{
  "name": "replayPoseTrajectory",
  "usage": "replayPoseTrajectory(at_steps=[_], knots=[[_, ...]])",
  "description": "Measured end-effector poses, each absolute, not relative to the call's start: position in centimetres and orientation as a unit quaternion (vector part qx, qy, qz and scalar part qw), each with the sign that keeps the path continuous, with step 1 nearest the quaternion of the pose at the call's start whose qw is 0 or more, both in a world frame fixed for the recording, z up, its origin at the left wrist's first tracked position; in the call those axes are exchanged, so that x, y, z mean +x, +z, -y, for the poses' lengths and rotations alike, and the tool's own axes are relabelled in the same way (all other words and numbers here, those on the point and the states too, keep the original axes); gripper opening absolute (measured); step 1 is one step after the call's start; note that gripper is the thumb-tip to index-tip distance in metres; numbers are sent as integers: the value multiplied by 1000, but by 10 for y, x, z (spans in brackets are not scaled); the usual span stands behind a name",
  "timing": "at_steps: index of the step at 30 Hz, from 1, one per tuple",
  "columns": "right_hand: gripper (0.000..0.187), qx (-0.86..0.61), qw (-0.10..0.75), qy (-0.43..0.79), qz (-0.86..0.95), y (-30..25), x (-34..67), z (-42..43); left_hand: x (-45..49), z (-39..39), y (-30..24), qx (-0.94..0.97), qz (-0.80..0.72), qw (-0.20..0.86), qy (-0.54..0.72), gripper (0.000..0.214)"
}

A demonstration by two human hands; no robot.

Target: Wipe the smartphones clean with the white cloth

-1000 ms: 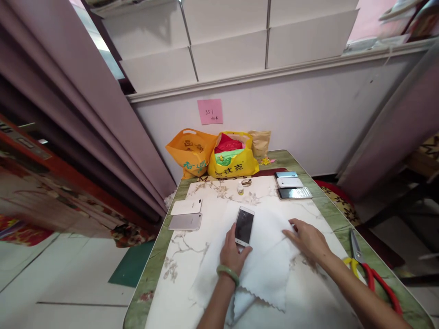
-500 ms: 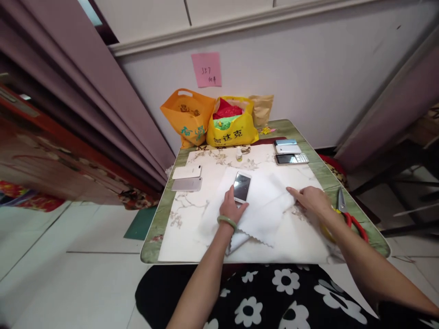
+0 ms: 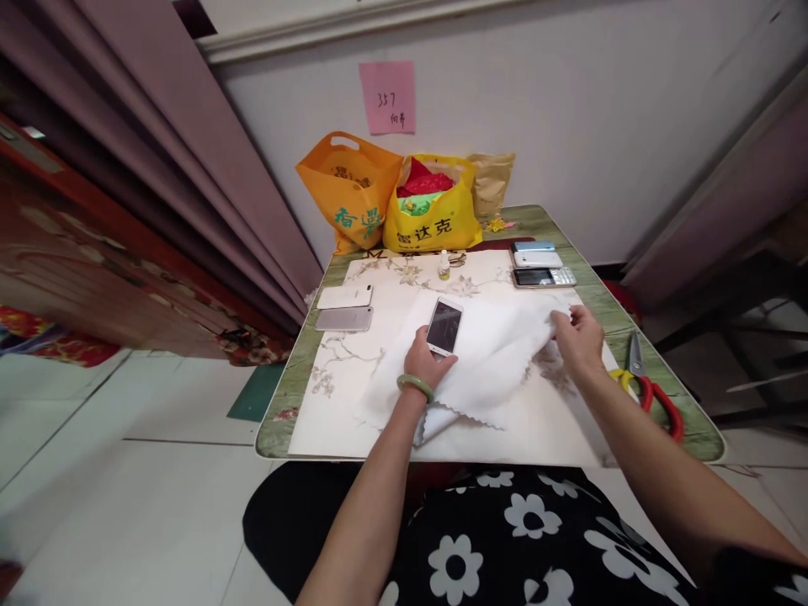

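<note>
The phone (image 3: 445, 326) rests on the white cloth (image 3: 492, 345), lower end within the grip of the left hand (image 3: 427, 360). Right of the phone, the right hand (image 3: 581, 340) pinches the white cloth: edge raised, phone uncovered.

A table (image 3: 691, 425) with a green, marbled top is seen in the middle of the frame, mostly covered by a pale sheet (image 3: 344, 421) printed with blossoming branches. At its far edge, upper centre, an orange bag (image 3: 344, 183) is set beside a yellow bag (image 3: 435, 233), with a brown pouch (image 3: 493, 181) partly hidden behind. A small bottle (image 3: 444, 265) is stood near the sheet's far edge. A white phone (image 3: 344, 296) and a grey phone (image 3: 344, 318) are laid left of centre; three handsets (image 3: 544, 278) are lined up right of centre. Scissors (image 3: 637, 358) are placed at right, blades upward in the frame. Across the centre, a white cloth (image 3: 489, 374) is spread, its right corner raised.
</note>
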State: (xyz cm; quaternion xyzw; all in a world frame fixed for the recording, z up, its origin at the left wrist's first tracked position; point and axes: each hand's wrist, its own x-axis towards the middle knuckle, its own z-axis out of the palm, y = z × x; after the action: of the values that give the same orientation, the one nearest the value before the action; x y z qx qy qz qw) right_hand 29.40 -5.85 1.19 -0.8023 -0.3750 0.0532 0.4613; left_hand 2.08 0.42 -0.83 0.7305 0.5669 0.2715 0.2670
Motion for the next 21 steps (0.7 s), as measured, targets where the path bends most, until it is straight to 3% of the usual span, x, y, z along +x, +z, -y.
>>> replayPoseTrajectory(at_steps=[2, 5, 9, 13, 17, 21], knots=[[34, -771, 520, 8, 367, 21, 270, 48, 20, -4, -6, 732, -564, 278, 263, 77], [29, -690, 530, 35, 491, 37, 227, 38, 20, -6, -6, 735, -552, 295, 261, 79], [31, -587, 431, 181, 661, 50, 192, 32, 18, -8, -8, 736, -538, 311, 269, 78], [38, -592, 411, 118, 684, 43, 187, 25, 17, -7, -8, 734, -540, 311, 269, 77], [51, -489, 259, 110, 825, 18, 179, 18, 16, -6, -6, 741, -538, 302, 265, 72], [68, -550, 179, 77, 812, -2, 171, 16, 15, -7, -7, 739, -549, 295, 255, 78]])
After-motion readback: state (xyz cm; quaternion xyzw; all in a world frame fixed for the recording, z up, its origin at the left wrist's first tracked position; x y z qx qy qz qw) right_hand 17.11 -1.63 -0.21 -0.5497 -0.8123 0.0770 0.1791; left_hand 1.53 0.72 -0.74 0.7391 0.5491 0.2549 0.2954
